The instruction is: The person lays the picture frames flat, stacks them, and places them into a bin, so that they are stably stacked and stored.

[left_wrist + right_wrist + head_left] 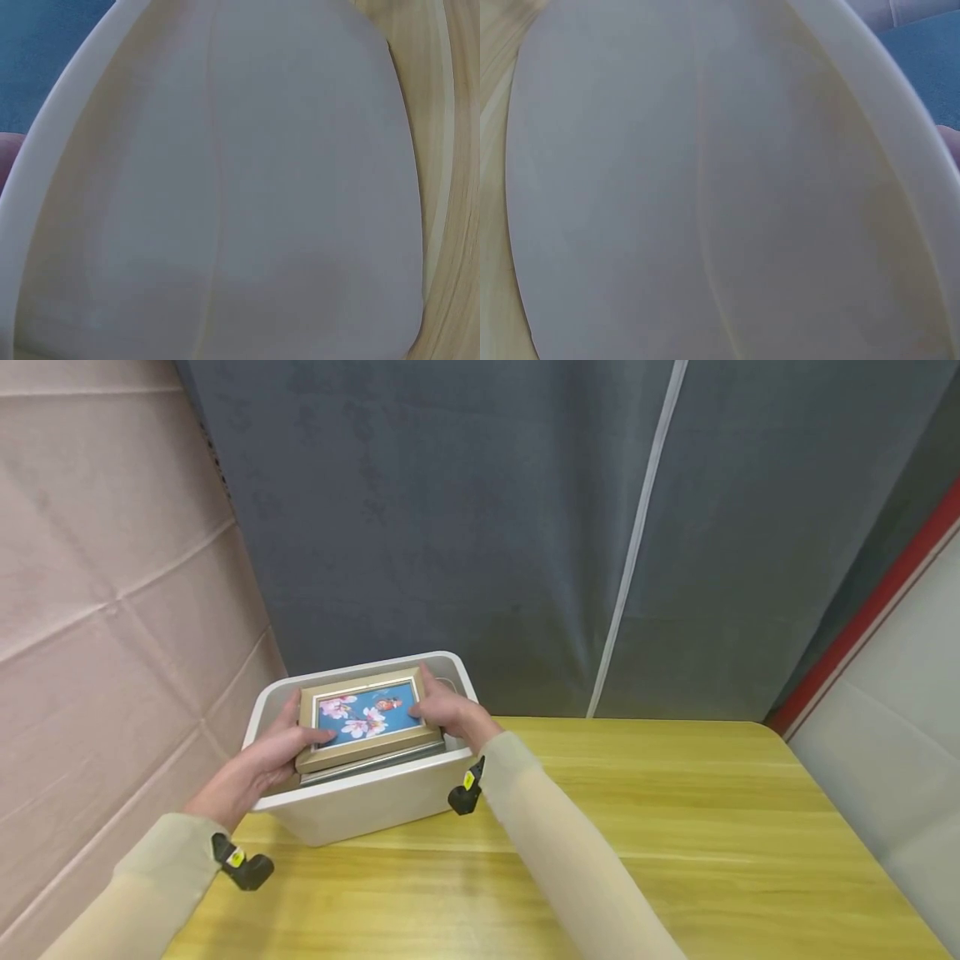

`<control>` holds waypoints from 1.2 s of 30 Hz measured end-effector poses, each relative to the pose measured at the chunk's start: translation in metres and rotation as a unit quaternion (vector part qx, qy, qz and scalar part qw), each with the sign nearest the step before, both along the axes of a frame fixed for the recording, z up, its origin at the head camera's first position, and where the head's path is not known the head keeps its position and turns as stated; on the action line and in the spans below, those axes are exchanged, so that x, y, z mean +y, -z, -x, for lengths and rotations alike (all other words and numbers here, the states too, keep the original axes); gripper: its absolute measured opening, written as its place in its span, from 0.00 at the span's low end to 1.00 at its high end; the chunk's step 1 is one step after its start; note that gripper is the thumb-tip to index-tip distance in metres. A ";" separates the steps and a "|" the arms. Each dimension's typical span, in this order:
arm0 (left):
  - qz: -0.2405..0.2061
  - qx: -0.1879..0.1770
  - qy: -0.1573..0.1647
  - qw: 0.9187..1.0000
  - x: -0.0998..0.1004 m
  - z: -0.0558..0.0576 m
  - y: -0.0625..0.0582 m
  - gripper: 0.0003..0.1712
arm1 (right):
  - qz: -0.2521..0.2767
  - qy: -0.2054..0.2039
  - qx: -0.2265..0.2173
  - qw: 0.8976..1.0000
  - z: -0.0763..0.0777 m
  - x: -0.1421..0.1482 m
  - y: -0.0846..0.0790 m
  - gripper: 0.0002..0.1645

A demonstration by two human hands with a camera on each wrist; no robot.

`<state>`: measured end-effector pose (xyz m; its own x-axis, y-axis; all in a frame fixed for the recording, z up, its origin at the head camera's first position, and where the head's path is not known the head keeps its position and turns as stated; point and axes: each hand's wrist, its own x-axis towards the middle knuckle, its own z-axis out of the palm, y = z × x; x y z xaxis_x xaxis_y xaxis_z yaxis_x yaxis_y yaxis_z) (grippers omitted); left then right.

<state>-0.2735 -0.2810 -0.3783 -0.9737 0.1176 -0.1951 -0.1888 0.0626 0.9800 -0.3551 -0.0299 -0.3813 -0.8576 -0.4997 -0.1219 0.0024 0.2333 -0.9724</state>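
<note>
Both hands grip a picture frame (366,750) with a gold-beige border, in the mouth of a white plastic bin (375,806). Its picture shows pink blossoms on blue. The left hand (273,758) holds the left end, thumb over the picture's lower left corner. On the opposite end the right hand (447,706) has its thumb on the front and a finger along the top edge. Beneath lies another frame with a silvery edge (372,763), mostly hidden. In both wrist views the bin's outer wall (225,187) fills the picture, and little of either hand shows.
The bin stands on a yellow wood-grain table (675,827), which extends to the right. Behind it hangs a dark grey curtain (450,527) with a pale vertical strip. A pinkish fabric wall (112,568) is close on the left. Something thin and pale loops inside the bin's right end.
</note>
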 end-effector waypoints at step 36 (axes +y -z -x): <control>0.078 0.019 -0.012 0.997 0.004 0.003 0.006 0.64 | -0.004 0.010 -0.021 1.000 -0.001 0.002 0.001 0.63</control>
<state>-0.2765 -0.2766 -0.3846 -0.9827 0.0658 -0.1730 -0.1557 0.2113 0.9649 -0.3537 -0.0275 -0.3820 -0.8612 -0.4818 -0.1620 0.0475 0.2409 -0.9694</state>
